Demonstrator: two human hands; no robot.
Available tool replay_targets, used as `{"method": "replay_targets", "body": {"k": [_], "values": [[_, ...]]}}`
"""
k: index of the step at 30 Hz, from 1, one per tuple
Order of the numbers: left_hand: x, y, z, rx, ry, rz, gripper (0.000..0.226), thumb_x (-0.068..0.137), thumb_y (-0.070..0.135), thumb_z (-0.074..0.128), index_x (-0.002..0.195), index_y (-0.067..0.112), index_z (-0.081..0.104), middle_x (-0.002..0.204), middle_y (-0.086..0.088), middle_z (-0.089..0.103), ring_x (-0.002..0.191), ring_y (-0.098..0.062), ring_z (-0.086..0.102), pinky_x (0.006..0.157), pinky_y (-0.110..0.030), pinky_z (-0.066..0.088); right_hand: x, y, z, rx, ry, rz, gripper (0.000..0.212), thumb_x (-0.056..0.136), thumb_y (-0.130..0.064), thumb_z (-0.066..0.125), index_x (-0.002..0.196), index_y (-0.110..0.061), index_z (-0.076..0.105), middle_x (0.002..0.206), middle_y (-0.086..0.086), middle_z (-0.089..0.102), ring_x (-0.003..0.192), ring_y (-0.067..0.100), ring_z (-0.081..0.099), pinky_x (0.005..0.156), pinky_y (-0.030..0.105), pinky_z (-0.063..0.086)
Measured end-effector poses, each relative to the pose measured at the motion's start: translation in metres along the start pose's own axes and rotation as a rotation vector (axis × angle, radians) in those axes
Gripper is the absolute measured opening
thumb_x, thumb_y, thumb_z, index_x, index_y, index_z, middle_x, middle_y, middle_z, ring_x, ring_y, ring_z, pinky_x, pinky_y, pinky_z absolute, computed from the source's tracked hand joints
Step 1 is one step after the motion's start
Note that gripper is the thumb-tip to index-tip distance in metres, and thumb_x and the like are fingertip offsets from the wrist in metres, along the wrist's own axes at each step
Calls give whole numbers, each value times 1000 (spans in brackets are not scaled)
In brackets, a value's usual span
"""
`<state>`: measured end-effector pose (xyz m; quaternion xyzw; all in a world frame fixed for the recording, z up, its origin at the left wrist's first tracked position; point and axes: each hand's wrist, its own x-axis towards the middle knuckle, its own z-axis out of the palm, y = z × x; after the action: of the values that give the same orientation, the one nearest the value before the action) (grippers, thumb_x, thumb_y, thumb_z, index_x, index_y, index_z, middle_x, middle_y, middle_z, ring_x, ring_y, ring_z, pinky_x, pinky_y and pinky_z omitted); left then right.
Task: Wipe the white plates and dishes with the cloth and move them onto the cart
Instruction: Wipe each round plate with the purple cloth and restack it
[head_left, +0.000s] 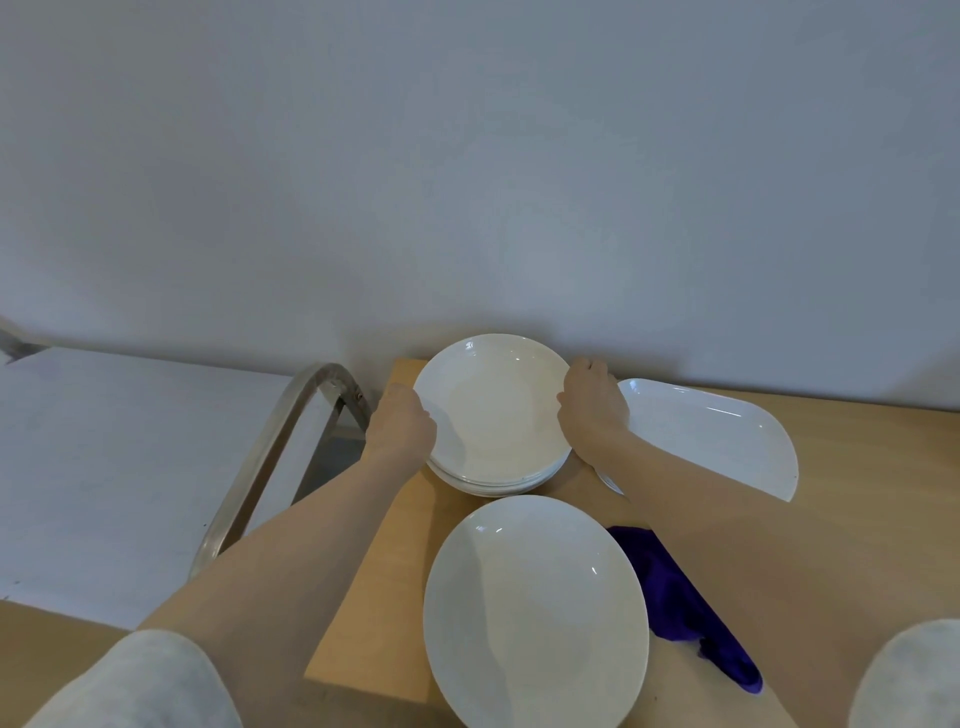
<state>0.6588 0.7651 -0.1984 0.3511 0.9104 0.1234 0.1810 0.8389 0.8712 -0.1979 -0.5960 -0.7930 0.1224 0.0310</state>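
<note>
Both hands' grip on plate stack (493, 415)

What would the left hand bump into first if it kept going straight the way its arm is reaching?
The left hand is already at the left rim of the stack of round plates. Pushed straight on, away from the person, it would probably meet the wall behind the table; depth is hard to judge.

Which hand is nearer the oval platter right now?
Right. The right hand grips the plate stack's right rim, beside the platter; the left hand holds the far rim.
</note>
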Motion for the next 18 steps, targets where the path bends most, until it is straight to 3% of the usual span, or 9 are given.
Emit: {"method": "replay_targets", "body": {"k": [3, 8, 18], "values": [[-1, 0, -2, -29, -11, 17, 27, 96, 12, 49, 118, -3, 43, 110, -17, 59, 92, -29, 59, 64, -27, 41, -1, 0, 0, 47, 6, -1, 34, 92, -10, 57, 122, -2, 43, 125, 15, 47, 110, 25, 52, 81, 24, 40], [-6, 1, -7, -96, -4, 28, 25, 96, 12, 49, 116, -3, 44, 107, -17, 59, 81, -22, 50, 64, -27, 40, -3, 4, -4, 92, 47, -35, 29, 96, -14, 51, 121, 0, 42, 124, 16, 48, 112, 26, 49, 87, 25, 36], [-27, 12, -34, -212, 147, 99, 18, 95, 14, 50, 109, 2, 50, 84, -3, 48, 75, -23, 49, 63, -31, 40, -28, 15, -38, 512, 79, 55, 23, 88, -8, 50, 110, -7, 44, 111, 10, 54, 91, 29, 54, 71, 33, 40]]}}
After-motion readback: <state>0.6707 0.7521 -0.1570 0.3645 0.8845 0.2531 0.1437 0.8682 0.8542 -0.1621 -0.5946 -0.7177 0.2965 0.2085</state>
